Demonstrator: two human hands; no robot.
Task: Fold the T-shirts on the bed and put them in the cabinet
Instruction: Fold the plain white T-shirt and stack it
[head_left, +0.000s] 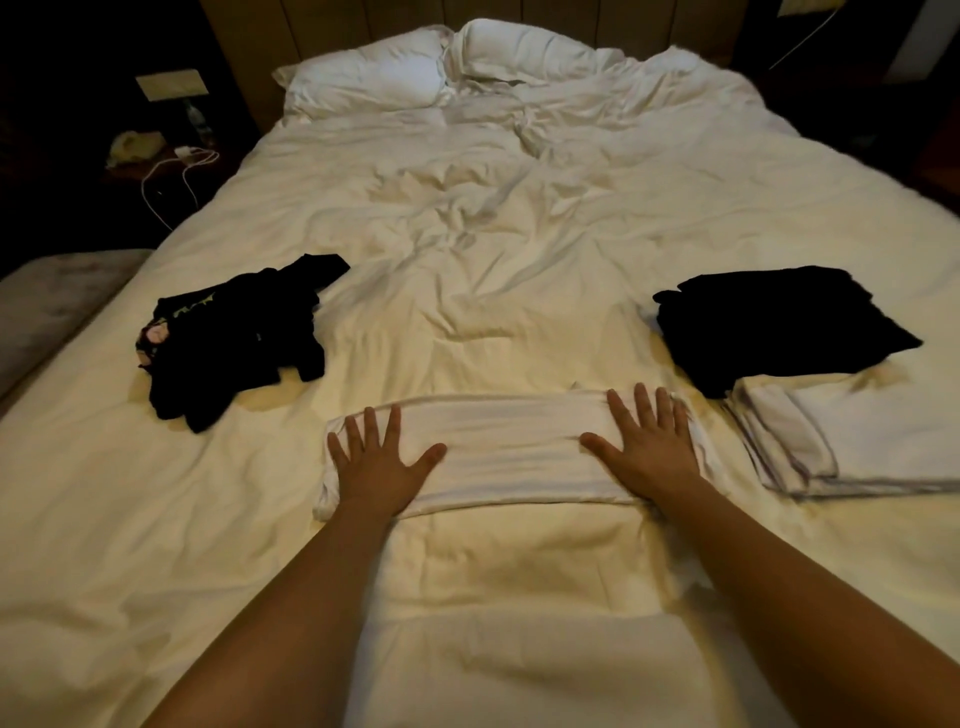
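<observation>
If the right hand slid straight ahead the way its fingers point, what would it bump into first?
Probably the folded black shirt. The right hand lies flat on the white shirt, fingers pointing up the bed; the black one sits just ahead and slightly right, so it might only graze it.

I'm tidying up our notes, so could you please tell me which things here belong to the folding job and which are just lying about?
Job: white T-shirt under both hands; unfolded black clothes; folded stack.
Lying about: pillows; charger cable.

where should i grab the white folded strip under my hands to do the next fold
Pinch the white T-shirt at one short end, under the left hand or the right hand, coming from that side. It lies as a long flat strip, so an end probably folds over neatly.
</observation>
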